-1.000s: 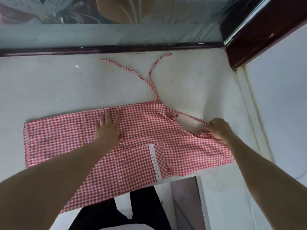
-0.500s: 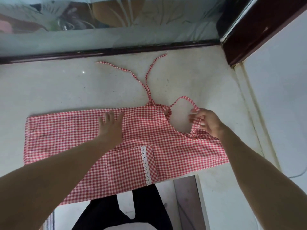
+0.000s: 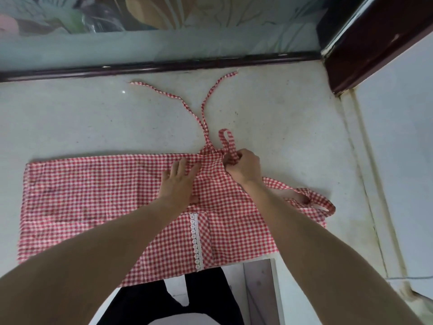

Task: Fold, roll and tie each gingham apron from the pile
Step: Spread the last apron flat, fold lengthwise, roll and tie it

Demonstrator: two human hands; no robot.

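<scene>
A red and white gingham apron point(image 3: 98, 195) lies spread flat on the pale stone counter point(image 3: 70, 118), its lower part hanging over the front edge. A white lace strip point(image 3: 195, 240) runs down its pocket. My left hand point(image 3: 178, 181) presses flat on the cloth near the top edge, fingers straight. My right hand point(image 3: 243, 166) grips the neck strap loop point(image 3: 226, 139) at the apron's top edge. Two tie strings point(image 3: 206, 106) trail away toward the back. The bib end point(image 3: 311, 200) lies bunched at the right.
A dark wooden rail point(image 3: 164, 64) with glass above it bounds the counter at the back. A dark wood post point(image 3: 365, 48) stands at the back right. A white wall panel point(image 3: 398, 172) borders the counter's right side. My dark trousers point(image 3: 178, 299) show below the counter's front edge.
My right hand has carried the strap loop leftward, from the bib end to the apron's top middle, close to my left hand. The left hand stayed pressing on the cloth.
</scene>
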